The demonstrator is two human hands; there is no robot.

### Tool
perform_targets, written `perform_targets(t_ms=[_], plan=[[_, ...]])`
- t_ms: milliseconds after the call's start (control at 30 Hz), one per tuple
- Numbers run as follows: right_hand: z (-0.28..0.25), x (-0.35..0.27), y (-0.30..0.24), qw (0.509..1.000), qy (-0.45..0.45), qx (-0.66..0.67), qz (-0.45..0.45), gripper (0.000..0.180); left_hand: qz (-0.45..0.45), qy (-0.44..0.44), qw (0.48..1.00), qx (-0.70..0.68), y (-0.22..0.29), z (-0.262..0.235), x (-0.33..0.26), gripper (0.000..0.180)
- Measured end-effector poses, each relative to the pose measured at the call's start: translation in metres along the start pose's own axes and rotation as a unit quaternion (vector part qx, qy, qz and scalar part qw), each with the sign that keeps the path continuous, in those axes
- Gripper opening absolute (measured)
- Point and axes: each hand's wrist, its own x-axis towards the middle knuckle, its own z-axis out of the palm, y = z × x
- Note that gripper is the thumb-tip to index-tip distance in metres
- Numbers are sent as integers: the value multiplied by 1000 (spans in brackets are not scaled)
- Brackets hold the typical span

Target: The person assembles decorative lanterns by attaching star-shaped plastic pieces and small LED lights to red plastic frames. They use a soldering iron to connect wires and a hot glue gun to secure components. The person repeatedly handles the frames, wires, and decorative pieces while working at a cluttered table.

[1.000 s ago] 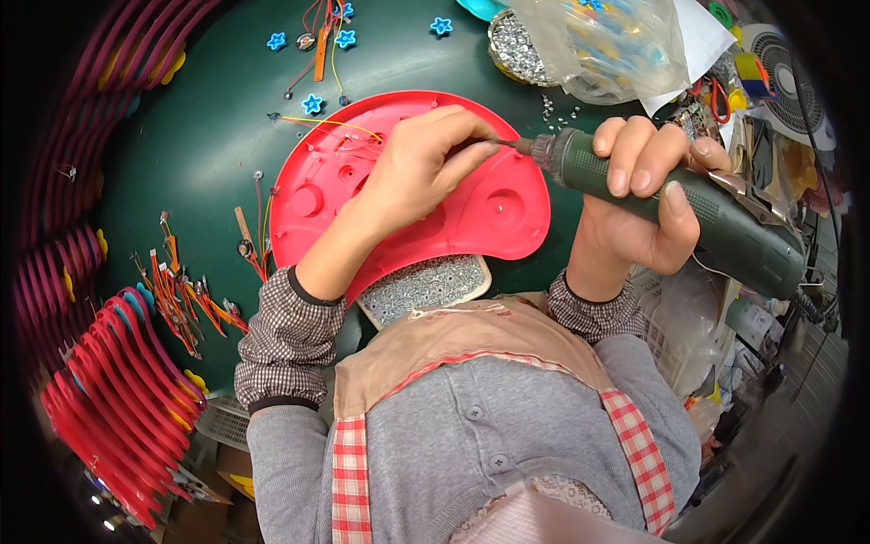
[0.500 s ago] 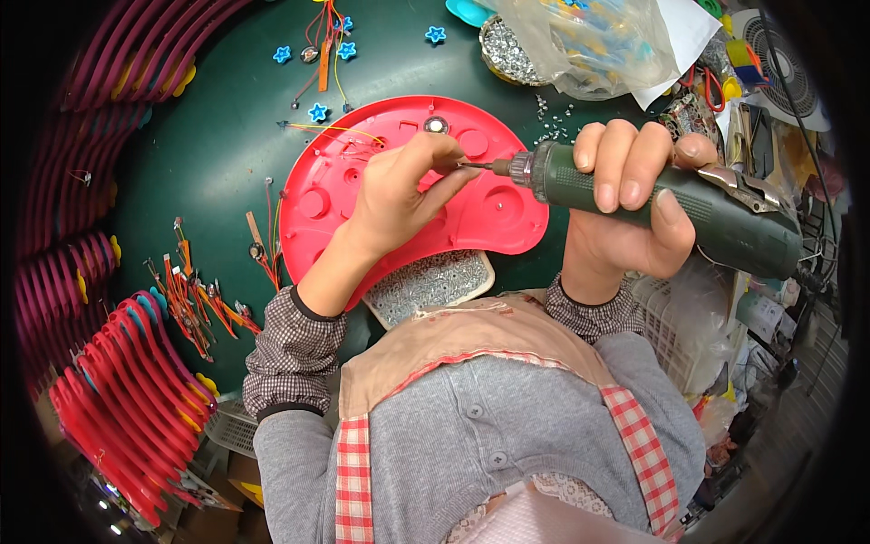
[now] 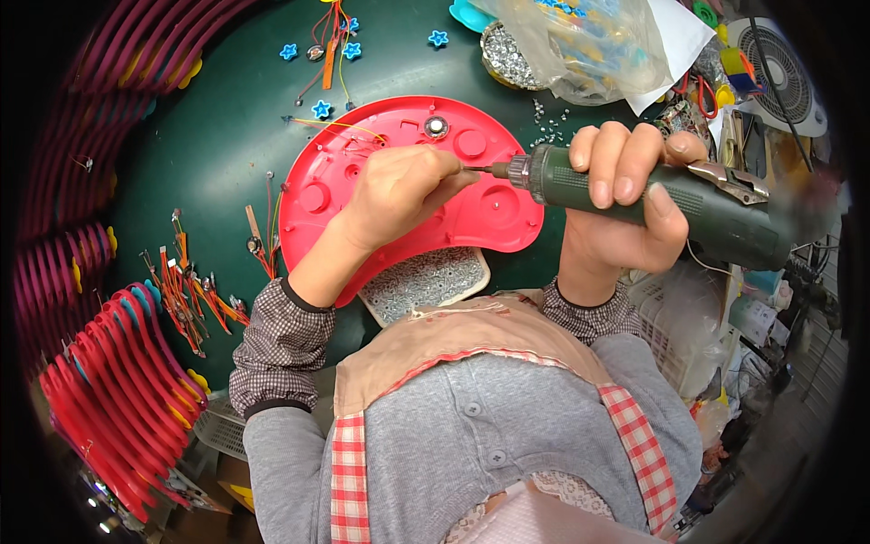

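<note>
In my right hand [image 3: 625, 186] is a dark green electric screwdriver [image 3: 729, 218], lying almost level with its bit pointing left. My left hand [image 3: 399, 195] is closed in a pinch at the bit's tip; anything small between the fingertips is hidden. Beneath both lies a curved red plastic shell [image 3: 485, 227], its inside with posts and round recesses facing up. A round part with a white centre [image 3: 436, 126] sits near its far edge. Thin yellow and red wires [image 3: 353, 130] run from the shell to the left.
Below the shell is a pale tray [image 3: 487, 270] of small screws. A bowl [image 3: 509, 54] of metal parts and a plastic bag [image 3: 598, 54] stand beyond. Blue star-shaped pieces [image 3: 322, 110] and wire bundles [image 3: 190, 290] lie leftward, beside stacked red shells [image 3: 127, 390]. A fan [image 3: 779, 77] stands far right.
My left fingers have curled and turned, now covering more of the bit's tip. The screwdriver and my right hand have shifted very slightly left.
</note>
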Motion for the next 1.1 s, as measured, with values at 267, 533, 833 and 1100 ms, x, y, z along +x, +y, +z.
perform_targets(t_ms=[267, 533, 833, 1100], plan=[[5, 1, 1, 999, 28, -6, 22, 52, 14, 26, 1000, -7, 1, 3, -5, 34], [3, 5, 33, 991, 20, -135, -7, 46, -36, 10, 992, 119, -13, -3, 3, 52], [-18, 11, 80, 985, 32, -169, -22, 35, -179, -74, 964, 182, -21, -2, -29, 36], [-30, 23, 99, 966, -39, -246, 66, 28, -168, -48, 969, 177, -26, 4, -33, 31]])
